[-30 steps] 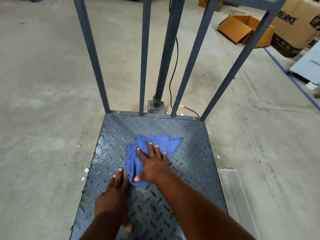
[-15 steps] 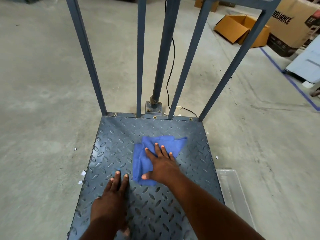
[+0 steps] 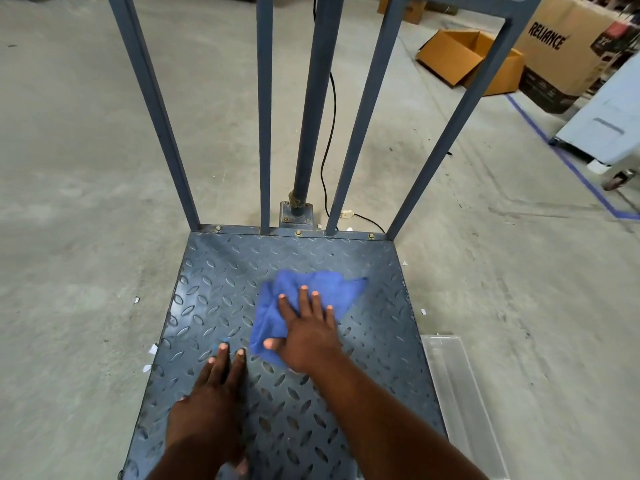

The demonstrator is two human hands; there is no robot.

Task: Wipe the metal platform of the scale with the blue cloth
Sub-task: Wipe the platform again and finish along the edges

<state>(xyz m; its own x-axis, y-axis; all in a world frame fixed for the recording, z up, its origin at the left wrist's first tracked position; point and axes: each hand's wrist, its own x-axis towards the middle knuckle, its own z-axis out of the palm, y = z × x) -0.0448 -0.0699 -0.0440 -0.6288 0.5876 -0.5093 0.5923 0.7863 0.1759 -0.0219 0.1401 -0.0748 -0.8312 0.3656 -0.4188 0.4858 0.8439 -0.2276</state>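
Both hands lie flat on the platform (image 3: 214,306), the right hand (image 3: 306,336) with fingers spread pressing the cloth (image 3: 311,289), which has slid slightly rightward mid-plate (left hand (image 3: 211,403), fingers together, braces beside it), so wiping continues, with corners seemingly left.

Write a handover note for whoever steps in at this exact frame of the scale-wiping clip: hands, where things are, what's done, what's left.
Right hand: flat, fingers spread, pressing the blue cloth onto the scale's metal platform, roughly mid-plate.
Left hand: flat on bare plate just left of the cloth, bracing, holding nothing.
Cloth: bunched and folded, wholly on the platform, clear of the upright rails.
Done: wiping is under way at the centre; how much is already clean cannot be told from the picture.
Left: work the cloth over the far strip by the rails, both side edges and the near end.
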